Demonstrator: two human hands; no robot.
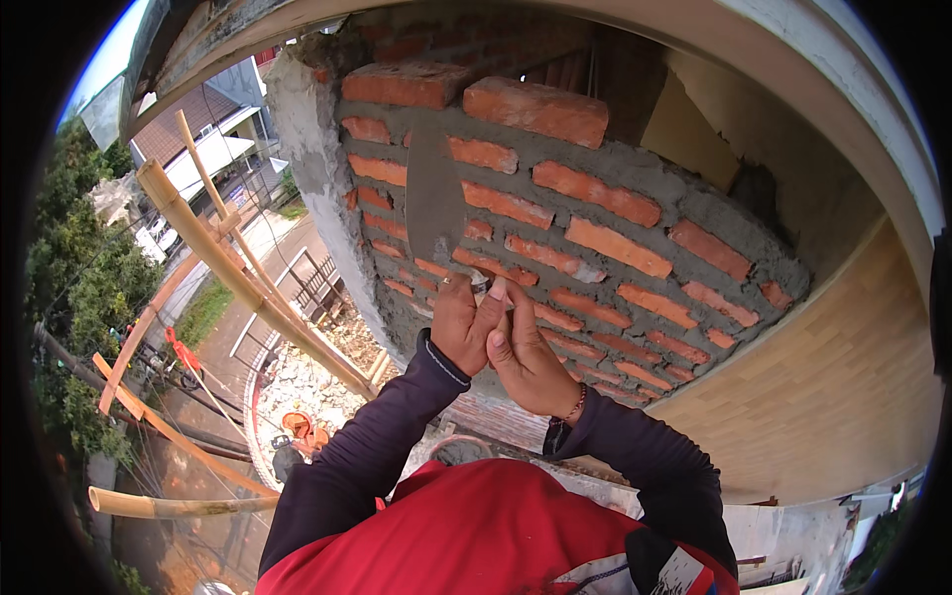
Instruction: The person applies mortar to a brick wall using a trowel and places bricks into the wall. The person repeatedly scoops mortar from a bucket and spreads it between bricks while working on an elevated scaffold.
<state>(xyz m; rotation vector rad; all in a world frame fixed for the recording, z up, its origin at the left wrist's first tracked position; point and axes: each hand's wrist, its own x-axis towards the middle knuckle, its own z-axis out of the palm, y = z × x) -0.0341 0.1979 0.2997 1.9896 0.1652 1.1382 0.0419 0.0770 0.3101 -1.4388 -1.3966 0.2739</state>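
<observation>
In front of the brick wall [600,248] my two hands meet, close together. My left hand [462,327] is closed just below a grey, leaf-shaped trowel [433,193], whose blade points up along the wall; the fingers hide its handle. A small shiny piece [480,282] shows between the fingertips, too small to name. My right hand [531,362] presses against the left with its fingers closed; whatever they hold is hidden. Orange bricks sit in grey mortar. On the top course lie a left brick [407,85] and a right brick [535,109], with a gap between them.
Bamboo poles [233,268] and wooden planks [183,436] stand at the left, above a street far below. Rubble [307,387] lies down there. A rough grey column [322,169] borders the wall's left end. A curved wood-look panel [823,367] runs along the right.
</observation>
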